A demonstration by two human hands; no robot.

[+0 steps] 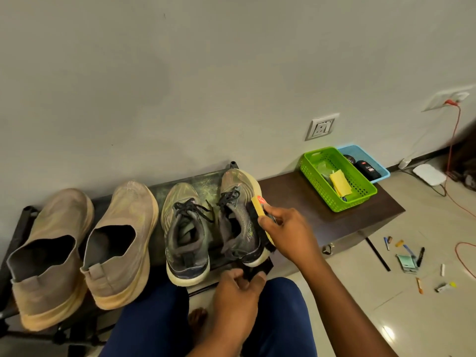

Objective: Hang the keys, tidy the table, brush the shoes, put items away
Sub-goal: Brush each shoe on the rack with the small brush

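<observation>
I see the desk (pixel 322 202) carrying four shoes, the rightmost laced shoe (pixel 238 217) gripped at its heel by my left hand (pixel 235 287) while my right hand (pixel 286 233) holds the yellow brush (pixel 257 206) against its side.

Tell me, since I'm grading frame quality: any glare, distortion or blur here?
Head view: a small glare spot on the floor tiles; wide-angle bending tilts the wall socket; the right hand and brush look slightly soft; light is dim and even.
</observation>
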